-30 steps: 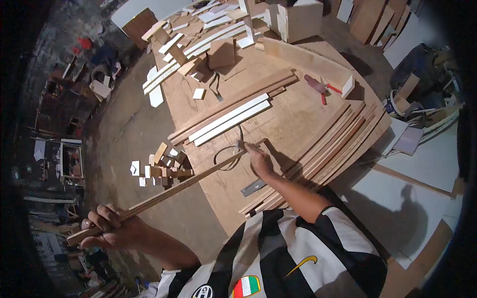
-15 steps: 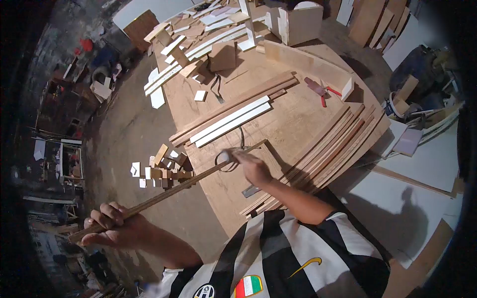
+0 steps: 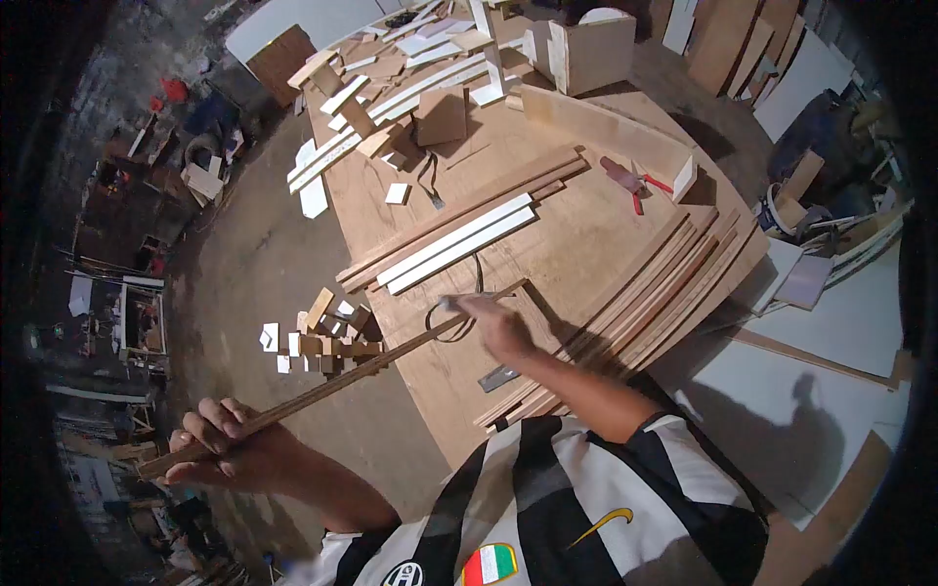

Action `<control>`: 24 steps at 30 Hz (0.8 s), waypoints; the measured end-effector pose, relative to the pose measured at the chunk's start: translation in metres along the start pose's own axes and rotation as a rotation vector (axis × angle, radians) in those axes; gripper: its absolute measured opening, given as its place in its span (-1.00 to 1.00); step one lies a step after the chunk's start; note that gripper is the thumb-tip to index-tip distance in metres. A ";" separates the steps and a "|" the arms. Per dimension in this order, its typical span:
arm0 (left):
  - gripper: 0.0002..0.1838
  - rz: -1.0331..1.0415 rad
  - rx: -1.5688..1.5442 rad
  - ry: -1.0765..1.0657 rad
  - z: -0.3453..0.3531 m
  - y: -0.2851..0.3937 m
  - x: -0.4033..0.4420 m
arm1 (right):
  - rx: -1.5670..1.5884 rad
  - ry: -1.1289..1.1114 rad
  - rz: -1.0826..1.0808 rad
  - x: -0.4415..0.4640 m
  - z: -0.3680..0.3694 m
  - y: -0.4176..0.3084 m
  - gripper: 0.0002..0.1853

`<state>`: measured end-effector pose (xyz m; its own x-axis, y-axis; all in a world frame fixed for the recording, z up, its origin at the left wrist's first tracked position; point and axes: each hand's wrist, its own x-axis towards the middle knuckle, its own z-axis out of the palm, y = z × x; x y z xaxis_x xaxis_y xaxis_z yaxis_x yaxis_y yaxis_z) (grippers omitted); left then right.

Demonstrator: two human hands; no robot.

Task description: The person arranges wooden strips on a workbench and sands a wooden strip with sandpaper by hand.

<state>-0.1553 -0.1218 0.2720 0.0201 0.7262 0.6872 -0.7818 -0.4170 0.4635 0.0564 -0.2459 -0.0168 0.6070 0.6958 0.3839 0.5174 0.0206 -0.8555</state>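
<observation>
A long, thin wooden strip (image 3: 342, 372) slants from the lower left up onto the workbench. My left hand (image 3: 217, 444) is wrapped round its near end, off the bench's side. Farther along the strip, my right hand (image 3: 496, 327) is closed, holding a small grey piece (image 3: 452, 304) against the wood; what exactly it is cannot be made out. A dark cord (image 3: 477, 273) loops beneath the strip there. Below my right hand lies a flat metal tool (image 3: 497, 378), partly hidden by my forearm.
The workbench (image 3: 576, 239) carries white strips (image 3: 457, 242), brown strips (image 3: 469, 212), a stack of curved-looking strips (image 3: 653, 283) at right and red-handled pliers (image 3: 637, 186). Wood offcuts (image 3: 327, 337) are piled beyond its left edge. White panels (image 3: 772, 420) lie at right.
My right hand and the grey piece have shifted very slightly along the strip. My left hand keeps its grip, and the view has moved a little.
</observation>
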 end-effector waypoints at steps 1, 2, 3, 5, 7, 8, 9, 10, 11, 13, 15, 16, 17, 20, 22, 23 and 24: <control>-0.44 0.014 -0.011 0.066 0.002 0.000 -0.001 | -0.081 0.018 -0.078 -0.004 0.006 -0.021 -0.59; -0.44 0.014 -0.011 0.067 0.001 0.001 0.000 | -0.058 0.036 -0.149 -0.002 0.001 -0.043 -0.61; -0.44 -0.061 -0.093 -0.086 -0.002 0.002 0.002 | -0.058 0.036 -0.149 -0.004 0.004 -0.034 -0.61; -0.44 -0.137 -0.173 -0.239 -0.007 0.004 0.006 | 0.006 0.017 -0.082 -0.011 0.008 -0.006 -0.56; -0.41 -0.173 -0.205 -0.320 -0.011 0.005 0.006 | 0.293 -0.078 0.306 -0.003 -0.010 0.009 -0.62; -0.41 -0.174 -0.206 -0.318 -0.010 0.005 0.004 | 0.211 -0.058 0.299 -0.007 -0.010 0.009 -0.62; -0.42 -0.164 -0.205 -0.285 -0.008 0.005 0.003 | 0.130 -0.034 0.290 -0.005 -0.014 -0.001 -0.61; -0.43 -0.151 -0.205 -0.252 -0.007 0.003 0.003 | 0.127 -0.031 0.289 -0.005 -0.011 -0.011 -0.61; -0.43 -0.153 -0.206 -0.250 -0.006 0.001 0.003 | 0.005 -0.003 0.069 -0.009 -0.002 -0.023 -0.60; -0.44 -0.103 -0.207 -0.112 -0.006 -0.001 0.003 | -0.094 0.025 -0.146 -0.017 0.003 -0.029 -0.58; -0.44 -0.119 -0.232 -0.137 -0.010 -0.001 0.006 | -0.099 0.041 -0.056 -0.022 0.007 0.009 -0.58; -0.44 -0.134 -0.257 -0.162 -0.013 0.000 0.007 | -0.011 0.014 0.112 -0.018 -0.005 0.011 -0.58; -0.44 -0.129 -0.257 -0.159 -0.014 0.000 0.005 | 0.077 -0.017 0.280 -0.015 -0.017 0.013 -0.58; -0.44 -0.087 -0.219 -0.219 -0.009 -0.003 0.005 | -0.142 -0.056 0.148 -0.021 -0.003 0.019 -0.59; -0.43 -0.067 -0.165 -0.116 -0.002 -0.001 0.000 | -0.167 -0.002 -0.114 -0.016 -0.006 -0.014 -0.60; -0.43 -0.066 -0.164 -0.111 0.000 -0.001 0.000 | -0.167 -0.007 -0.116 -0.017 -0.003 -0.004 -0.60; -0.42 -0.076 -0.175 -0.099 0.002 -0.001 0.001 | -0.132 0.022 -0.059 -0.021 0.003 0.014 -0.61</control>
<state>-0.1531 -0.1218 0.2735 0.1372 0.6907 0.7100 -0.8720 -0.2557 0.4173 0.0494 -0.2581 -0.0375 0.5853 0.6804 0.4410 0.6268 -0.0346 -0.7784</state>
